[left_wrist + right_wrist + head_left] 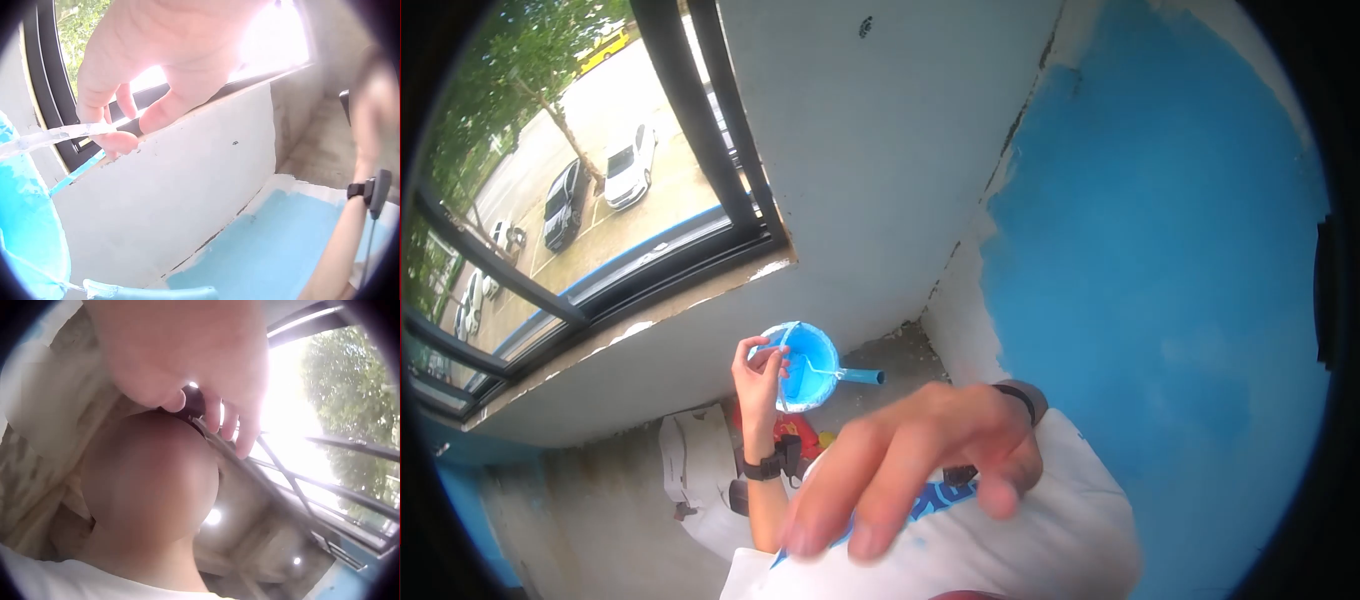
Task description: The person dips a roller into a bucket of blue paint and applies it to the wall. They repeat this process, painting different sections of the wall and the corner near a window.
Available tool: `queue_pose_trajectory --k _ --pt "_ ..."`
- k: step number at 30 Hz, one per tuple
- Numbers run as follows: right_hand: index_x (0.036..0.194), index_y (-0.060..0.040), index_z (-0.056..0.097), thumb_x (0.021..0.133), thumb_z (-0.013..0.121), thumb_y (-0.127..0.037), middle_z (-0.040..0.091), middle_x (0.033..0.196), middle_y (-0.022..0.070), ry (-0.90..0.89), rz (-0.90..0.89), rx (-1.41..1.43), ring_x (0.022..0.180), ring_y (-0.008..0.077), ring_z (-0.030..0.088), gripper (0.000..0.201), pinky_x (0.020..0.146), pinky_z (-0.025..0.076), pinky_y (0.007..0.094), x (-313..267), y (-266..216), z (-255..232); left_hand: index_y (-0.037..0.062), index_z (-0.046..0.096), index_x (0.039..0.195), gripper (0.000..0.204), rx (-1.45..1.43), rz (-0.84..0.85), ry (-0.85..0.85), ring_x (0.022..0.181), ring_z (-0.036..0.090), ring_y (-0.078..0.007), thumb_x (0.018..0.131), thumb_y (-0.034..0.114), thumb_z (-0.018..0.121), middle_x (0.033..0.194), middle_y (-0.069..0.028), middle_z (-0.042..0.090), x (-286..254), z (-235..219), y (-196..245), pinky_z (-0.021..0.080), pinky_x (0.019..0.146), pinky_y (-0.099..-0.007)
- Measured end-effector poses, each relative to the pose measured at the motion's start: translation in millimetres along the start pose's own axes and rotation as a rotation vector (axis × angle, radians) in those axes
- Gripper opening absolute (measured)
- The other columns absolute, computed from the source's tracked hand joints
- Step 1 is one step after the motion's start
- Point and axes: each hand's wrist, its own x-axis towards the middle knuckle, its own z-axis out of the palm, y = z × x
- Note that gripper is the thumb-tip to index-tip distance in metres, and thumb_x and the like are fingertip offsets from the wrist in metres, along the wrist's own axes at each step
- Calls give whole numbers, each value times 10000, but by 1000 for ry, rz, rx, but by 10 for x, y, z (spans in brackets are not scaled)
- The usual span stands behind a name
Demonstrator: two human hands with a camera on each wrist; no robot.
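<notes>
A paint bucket (pixel 818 345), blue inside with a paint-smeared white rim, hangs at my left hand (pixel 758 385). In the left wrist view, that hand's thumb and fingers pinch the bucket's pale strap-like handle (pixel 59 137). A paint roller rests in the bucket, its blue grip (pixel 862 376) sticking out over the rim on the right; its head is hidden. My right hand (pixel 920 450) is raised close to the head camera, fingers loosely bent and holding nothing. In the right wrist view it is beside the person's head, near a dark object at the brow.
A dark-framed window (pixel 740 235) with a chipped sill stands at the left. The wall on the right bears blue paint (pixel 1120 250) with ragged edges. White and red items (pixel 690 455) lie on the grey floor beyond my left arm.
</notes>
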Motion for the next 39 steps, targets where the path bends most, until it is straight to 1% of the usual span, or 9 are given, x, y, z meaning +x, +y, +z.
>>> queue_pose_trajectory --k 3,5,9,11,14,27,31,35,39 --pt "1181 93 473 979 349 -617 526 1209 168 79 32 393 1004 183 537 749 834 440 301 469 63 694 -2 492 1098 243 -53 -6 -21 739 619 -129 890 -2 617 939 -175 690 -64 -202 152 493 619 -238" --pt "1231 100 469 919 557 -573 500 1201 205 -43 -531 489 1096 277 538 747 889 453 371 645 451 812 6 495 1109 263 -52 -21 -7 738 632 -134 888 12 637 938 -182 697 -77 -278 142 492 612 -229" --pt "1169 89 491 920 581 -547 514 1102 185 -45 -497 537 1004 243 527 689 815 451 350 470 438 720 18 498 1122 284 -46 -13 4 741 645 -143 885 22 655 942 -183 705 -76 -281 55 496 607 -222" --pt "1117 72 502 926 512 -612 521 1045 165 -104 159 599 941 225 524 710 789 436 336 309 138 572 13 499 1112 263 -55 -24 21 741 633 -138 890 15 640 937 -178 697 -85 -231 72 495 614 -229" --pt "1079 49 507 925 447 -668 524 1016 142 -7 -469 661 889 214 523 735 779 422 319 563 533 785 13 499 1114 265 -57 -41 20 743 633 -139 888 14 639 936 -177 697 -83 -241 25 497 615 -230" --pt "1008 -9 542 926 354 -710 551 937 133 152 -426 869 871 182 529 731 759 416 310 395 403 786 12 495 1130 281 -52 -36 7 752 645 -145 891 25 643 947 -185 697 -65 -151 -13 500 618 -227" --pt "1039 -21 429 919 246 -739 475 1036 121 -83 -30 598 900 170 525 751 736 446 303 311 325 297 3 496 1095 240 -66 -67 8 762 630 -146 887 -5 617 945 -182 687 -118 -58 201 513 651 -258" --pt "1159 -39 475 945 202 -719 512 1217 182 671 123 681 1018 290 571 763 970 416 382 -44 444 -324 -4 511 1104 235 -81 41 -49 803 636 -142 892 -13 614 994 -176 678 -179 116 407 531 699 -262" --pt "1160 -1 497 981 372 -605 537 1224 197 850 340 111 1080 313 570 643 998 414 418 -813 935 -974 -4 521 1103 215 -99 -30 -7 832 647 -153 903 -10 600 1011 -179 675 -153 310 505 544 742 -273"
